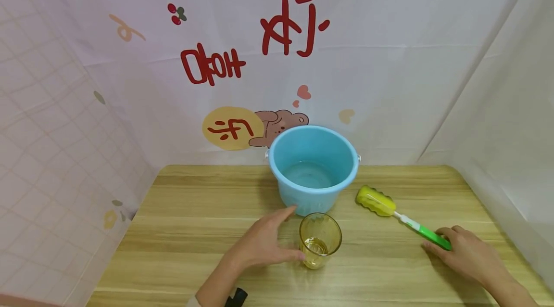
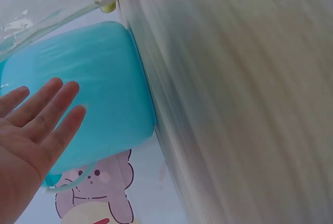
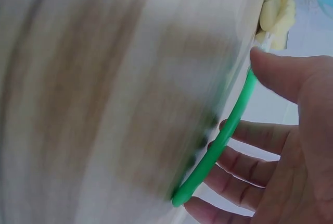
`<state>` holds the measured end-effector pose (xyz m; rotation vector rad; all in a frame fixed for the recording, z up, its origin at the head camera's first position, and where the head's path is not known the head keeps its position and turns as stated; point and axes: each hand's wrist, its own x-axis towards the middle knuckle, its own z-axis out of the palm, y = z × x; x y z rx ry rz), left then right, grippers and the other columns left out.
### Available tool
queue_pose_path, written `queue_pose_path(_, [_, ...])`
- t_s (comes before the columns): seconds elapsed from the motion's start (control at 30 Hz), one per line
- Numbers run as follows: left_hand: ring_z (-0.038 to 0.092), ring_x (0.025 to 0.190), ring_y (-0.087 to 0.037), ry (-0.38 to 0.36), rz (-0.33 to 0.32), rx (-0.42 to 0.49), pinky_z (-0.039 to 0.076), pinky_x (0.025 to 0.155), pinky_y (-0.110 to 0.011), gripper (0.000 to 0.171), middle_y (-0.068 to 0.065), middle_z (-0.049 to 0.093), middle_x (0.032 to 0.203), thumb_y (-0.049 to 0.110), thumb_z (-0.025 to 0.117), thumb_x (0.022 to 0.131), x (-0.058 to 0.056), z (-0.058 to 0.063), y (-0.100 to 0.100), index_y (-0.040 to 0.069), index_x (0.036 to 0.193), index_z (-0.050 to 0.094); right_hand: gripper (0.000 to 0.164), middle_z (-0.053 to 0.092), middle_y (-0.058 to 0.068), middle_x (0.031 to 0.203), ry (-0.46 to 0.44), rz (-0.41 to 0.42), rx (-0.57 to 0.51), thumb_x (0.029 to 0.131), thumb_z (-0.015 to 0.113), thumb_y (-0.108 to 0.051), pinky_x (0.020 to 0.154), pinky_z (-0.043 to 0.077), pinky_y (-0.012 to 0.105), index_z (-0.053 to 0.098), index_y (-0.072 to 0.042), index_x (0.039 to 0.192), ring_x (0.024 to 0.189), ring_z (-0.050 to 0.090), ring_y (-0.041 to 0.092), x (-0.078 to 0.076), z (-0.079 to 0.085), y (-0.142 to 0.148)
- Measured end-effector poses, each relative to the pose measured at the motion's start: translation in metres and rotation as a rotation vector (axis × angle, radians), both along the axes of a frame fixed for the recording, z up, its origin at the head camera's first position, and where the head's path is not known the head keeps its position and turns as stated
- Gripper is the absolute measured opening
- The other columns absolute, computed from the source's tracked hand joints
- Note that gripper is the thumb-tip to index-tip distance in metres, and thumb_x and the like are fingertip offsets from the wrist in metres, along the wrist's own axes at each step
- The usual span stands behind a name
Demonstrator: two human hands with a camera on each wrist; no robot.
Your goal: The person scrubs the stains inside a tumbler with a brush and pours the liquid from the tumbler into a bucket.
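Observation:
My left hand (image 1: 264, 239) is beside an amber glass cup (image 1: 320, 244) that stands upright on the table. Its fingers are spread and relaxed, the thumb tip right at the cup's left side. In the left wrist view, the open palm (image 2: 31, 140) shows in front of a blue bucket (image 2: 104, 94). On the right, my right hand (image 1: 469, 254) has its thumb and fingertips on either side of the green handle (image 3: 223, 135) of a sponge bottle brush (image 1: 407, 220). The brush's yellow sponge head (image 1: 375, 200) points toward the bucket.
The light blue bucket (image 1: 287, 196) stands at the back middle, just behind the cup, with some water in its bottom. Printed white cloth (image 1: 389, 57) hangs behind the wood-grain table (image 1: 195, 211) and along both sides. A small black object (image 1: 236, 297) shows by the left forearm.

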<state>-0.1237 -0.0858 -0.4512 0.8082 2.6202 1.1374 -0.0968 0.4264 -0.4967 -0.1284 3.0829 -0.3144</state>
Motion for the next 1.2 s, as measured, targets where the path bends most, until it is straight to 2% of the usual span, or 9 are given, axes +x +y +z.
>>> queue_pose_path(0.17, [0.057,0.131,-0.019,-0.04,-0.029,0.022,0.049,0.109,-0.047,0.108,-0.002,0.054,0.154,0.068,0.085,0.077,-0.001,-0.002,0.006,0.015,0.161,0.042,0.049,0.059,-0.001,0.085,0.02,0.019,0.0,0.095,0.077,-0.047,0.055,0.047,0.041,0.072,0.0,0.108,0.073,0.054,0.016,-0.001,-0.001,0.002])
queue_pose_path(0.37, [0.059,0.124,-0.016,-0.08,-0.055,0.057,0.05,0.106,-0.04,0.104,0.005,0.058,0.146,0.063,0.088,0.077,-0.001,-0.003,0.013,0.018,0.159,0.044,0.03,0.057,-0.005,0.08,0.03,0.049,-0.009,0.093,0.08,-0.035,0.056,0.044,0.037,0.071,-0.007,0.097,0.071,0.049,0.015,-0.001,-0.001,0.004])
queue_pose_path(0.47, [0.057,0.125,-0.012,-0.111,-0.079,0.088,0.049,0.108,-0.041,0.101,0.007,0.056,0.148,0.058,0.09,0.077,-0.001,-0.004,0.016,0.021,0.159,0.044,0.029,0.056,-0.005,0.079,0.025,0.051,-0.013,0.093,0.08,-0.035,0.057,0.043,0.035,0.071,-0.007,0.095,0.07,0.048,0.015,0.0,0.0,0.003])
queue_pose_path(0.7, [0.046,0.142,-0.01,-0.192,-0.168,0.203,0.038,0.119,-0.04,0.098,0.011,0.052,0.153,0.048,0.093,0.079,-0.002,-0.005,0.02,0.028,0.16,0.041,0.028,0.053,-0.005,0.074,0.04,0.017,-0.061,0.093,0.081,-0.034,0.057,0.039,0.034,0.068,-0.01,0.091,0.067,0.046,0.015,0.003,0.007,-0.001])
queue_pose_path(0.9, [0.053,0.134,-0.013,-0.233,-0.22,0.286,0.042,0.114,-0.034,0.094,0.008,0.058,0.144,0.033,0.096,0.079,-0.004,-0.007,0.026,0.029,0.157,0.043,0.023,0.053,-0.005,0.072,0.027,-0.011,-0.08,0.094,0.077,-0.029,0.057,0.038,0.035,0.067,-0.009,0.095,0.065,0.046,0.017,0.003,0.01,-0.001])
queue_pose_path(1.2, [0.056,0.132,-0.012,-0.202,-0.232,0.309,0.041,0.116,-0.036,0.097,0.008,0.059,0.143,0.031,0.097,0.076,-0.004,-0.012,0.035,0.032,0.155,0.042,0.02,0.053,-0.003,0.072,0.049,-0.009,-0.093,0.094,0.076,-0.024,0.055,0.038,0.037,0.065,-0.008,0.092,0.065,0.047,0.018,-0.005,0.018,-0.005])
